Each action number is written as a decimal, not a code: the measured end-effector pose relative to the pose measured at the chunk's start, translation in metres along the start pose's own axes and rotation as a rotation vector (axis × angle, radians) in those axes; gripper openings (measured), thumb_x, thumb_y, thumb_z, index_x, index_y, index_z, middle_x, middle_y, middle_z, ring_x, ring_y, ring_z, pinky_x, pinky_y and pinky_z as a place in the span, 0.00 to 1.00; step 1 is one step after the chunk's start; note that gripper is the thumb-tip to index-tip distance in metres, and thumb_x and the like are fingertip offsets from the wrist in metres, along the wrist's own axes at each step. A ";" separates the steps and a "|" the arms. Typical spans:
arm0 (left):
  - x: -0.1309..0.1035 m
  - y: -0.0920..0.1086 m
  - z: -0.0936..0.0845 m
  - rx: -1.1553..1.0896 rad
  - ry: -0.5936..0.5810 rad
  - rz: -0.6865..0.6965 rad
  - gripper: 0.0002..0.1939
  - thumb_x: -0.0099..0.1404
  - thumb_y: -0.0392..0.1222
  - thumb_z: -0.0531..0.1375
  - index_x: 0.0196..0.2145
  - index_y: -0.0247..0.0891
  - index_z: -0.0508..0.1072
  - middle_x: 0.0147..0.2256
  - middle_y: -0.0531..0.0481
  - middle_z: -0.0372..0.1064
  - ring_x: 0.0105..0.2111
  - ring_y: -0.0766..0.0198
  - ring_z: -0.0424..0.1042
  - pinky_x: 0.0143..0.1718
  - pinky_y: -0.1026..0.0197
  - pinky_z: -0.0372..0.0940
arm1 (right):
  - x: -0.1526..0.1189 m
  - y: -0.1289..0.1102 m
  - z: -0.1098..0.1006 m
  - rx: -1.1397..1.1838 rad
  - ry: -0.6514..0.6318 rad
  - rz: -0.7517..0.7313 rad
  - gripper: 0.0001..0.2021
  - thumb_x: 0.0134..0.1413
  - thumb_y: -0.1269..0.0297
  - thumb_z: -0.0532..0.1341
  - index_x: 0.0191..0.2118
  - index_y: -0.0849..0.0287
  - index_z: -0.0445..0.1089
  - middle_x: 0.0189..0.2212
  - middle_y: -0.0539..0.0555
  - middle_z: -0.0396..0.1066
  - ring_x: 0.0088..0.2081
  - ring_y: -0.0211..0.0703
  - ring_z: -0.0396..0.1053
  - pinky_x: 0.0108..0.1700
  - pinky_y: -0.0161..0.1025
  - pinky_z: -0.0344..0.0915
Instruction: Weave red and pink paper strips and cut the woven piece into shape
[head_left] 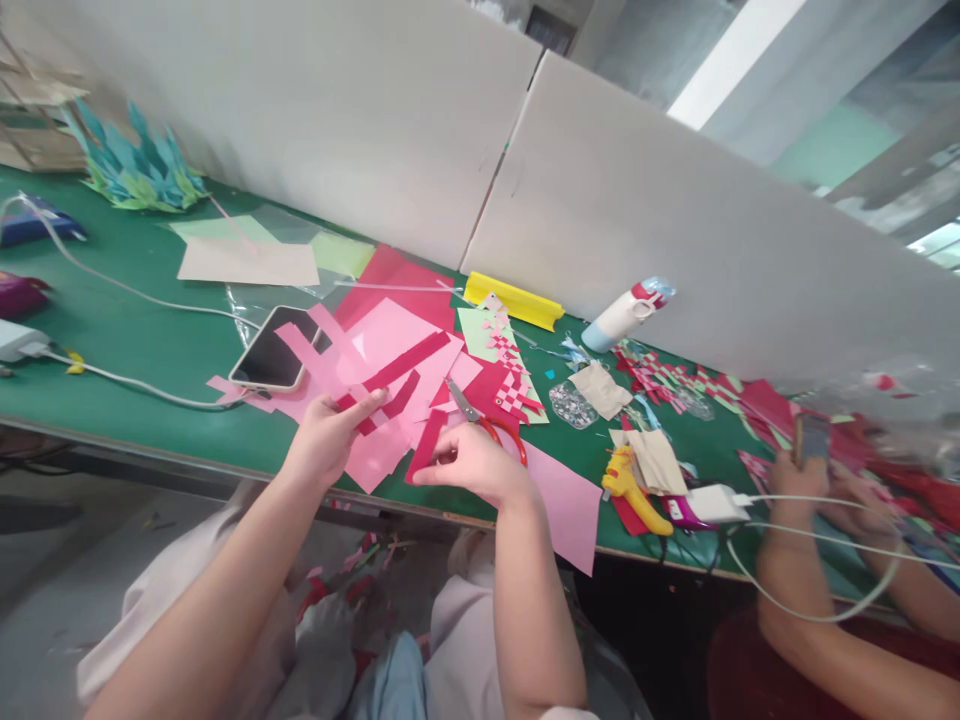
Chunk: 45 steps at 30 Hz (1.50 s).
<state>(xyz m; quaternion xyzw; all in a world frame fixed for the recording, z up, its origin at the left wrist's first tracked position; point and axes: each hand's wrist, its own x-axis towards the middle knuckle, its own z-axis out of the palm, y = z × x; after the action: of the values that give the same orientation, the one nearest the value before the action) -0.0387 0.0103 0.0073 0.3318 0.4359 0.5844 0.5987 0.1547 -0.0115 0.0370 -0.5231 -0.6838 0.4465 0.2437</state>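
Interlaced pink and red paper strips (405,360) spread up and right from my left hand (335,432), whose thumb and fingers pinch them. My right hand (472,462) grips a short dark red strip (426,443) between thumb and fingers. Red-handled scissors (513,437) lie by the back of my right hand, blades pointing up and left; whether any finger is in a handle cannot be made out. Pink sheets (390,330) lie under and behind both hands. A white-edged phone (277,352) rests left of the strips.
A yellow glue gun (632,490), a charger (712,504) and cables lie to the right, beyond them a person's hands (806,480) with a phone. A bottle (628,314) leans near the grey partition (637,190). The green table's (150,400) front edge runs below my hands.
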 end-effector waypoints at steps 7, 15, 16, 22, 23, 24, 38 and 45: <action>0.005 0.000 -0.014 0.741 0.113 0.985 0.06 0.59 0.46 0.64 0.29 0.45 0.81 0.31 0.49 0.77 0.35 0.59 0.72 0.40 0.54 0.67 | 0.016 0.000 0.011 0.401 0.119 0.001 0.20 0.53 0.46 0.60 0.30 0.59 0.79 0.28 0.54 0.75 0.21 0.33 0.62 0.26 0.35 0.58; 0.008 0.000 -0.025 1.038 0.011 1.477 0.15 0.63 0.38 0.61 0.46 0.50 0.77 0.39 0.48 0.77 0.40 0.57 0.70 0.42 0.54 0.65 | 0.022 0.002 0.031 0.740 -0.052 -0.062 0.23 0.43 0.40 0.64 0.22 0.58 0.69 0.18 0.47 0.63 0.21 0.34 0.60 0.25 0.34 0.58; 0.009 0.000 -0.026 1.061 0.008 1.485 0.15 0.63 0.38 0.61 0.47 0.51 0.77 0.40 0.48 0.77 0.40 0.57 0.70 0.42 0.54 0.65 | 0.022 0.002 0.031 0.722 -0.045 -0.059 0.22 0.43 0.42 0.66 0.21 0.58 0.68 0.17 0.46 0.61 0.21 0.33 0.59 0.26 0.34 0.58; 0.011 -0.001 -0.028 1.137 -0.036 1.521 0.20 0.61 0.34 0.62 0.48 0.56 0.75 0.43 0.51 0.77 0.43 0.57 0.70 0.45 0.53 0.63 | 0.026 0.000 0.035 0.852 0.149 0.037 0.14 0.39 0.55 0.71 0.29 0.58 0.72 0.20 0.47 0.67 0.21 0.34 0.63 0.22 0.33 0.58; 0.011 -0.001 -0.027 1.130 -0.023 1.513 0.20 0.61 0.33 0.62 0.48 0.56 0.75 0.44 0.51 0.76 0.44 0.57 0.70 0.46 0.52 0.63 | 0.026 -0.002 0.036 0.874 0.171 0.049 0.14 0.38 0.57 0.72 0.29 0.59 0.72 0.20 0.47 0.68 0.21 0.34 0.63 0.22 0.33 0.58; 0.010 -0.001 -0.025 1.113 0.001 1.490 0.21 0.60 0.33 0.62 0.48 0.55 0.75 0.45 0.51 0.76 0.45 0.56 0.70 0.47 0.52 0.63 | 0.026 -0.003 0.036 0.888 0.192 0.064 0.14 0.37 0.59 0.72 0.28 0.59 0.72 0.19 0.47 0.68 0.20 0.34 0.63 0.22 0.33 0.59; 0.006 -0.003 -0.008 0.117 -0.052 -0.020 0.18 0.58 0.54 0.60 0.31 0.34 0.76 0.29 0.45 0.76 0.32 0.57 0.75 0.36 0.57 0.69 | 0.025 -0.009 0.037 0.784 0.491 0.028 0.11 0.39 0.61 0.70 0.23 0.60 0.69 0.18 0.48 0.66 0.20 0.34 0.62 0.24 0.34 0.63; -0.001 -0.001 -0.012 0.336 -0.195 -0.004 0.13 0.52 0.49 0.68 0.30 0.36 0.80 0.31 0.45 0.78 0.31 0.59 0.75 0.35 0.60 0.68 | 0.033 0.001 0.043 0.757 0.551 0.003 0.12 0.38 0.59 0.70 0.24 0.59 0.69 0.18 0.47 0.67 0.20 0.35 0.61 0.25 0.35 0.62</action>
<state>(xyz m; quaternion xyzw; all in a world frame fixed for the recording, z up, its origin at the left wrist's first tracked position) -0.0494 0.0080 0.0020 0.4811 0.4678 0.4673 0.5756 0.1098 0.0044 0.0115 -0.4975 -0.3820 0.5093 0.5891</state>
